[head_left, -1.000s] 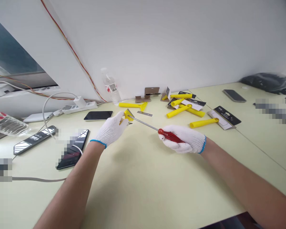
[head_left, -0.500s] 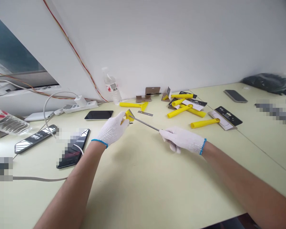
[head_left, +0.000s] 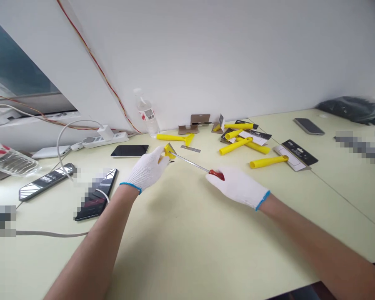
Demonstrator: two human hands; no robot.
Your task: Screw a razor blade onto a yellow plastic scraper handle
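The yellow scraper head [head_left: 168, 150] is a small plastic part with a thin metal blade along its upper edge. It is held above the table surface, gripped in the gloved left hand [head_left: 147, 168], blade edge tilted up and to the right. The screwdriver [head_left: 196, 165] has a slim bare steel shaft and a red handle, mostly covered by the gloved right hand [head_left: 237, 185]. Its shaft runs up and to the left, with the tip meeting the scraper head.
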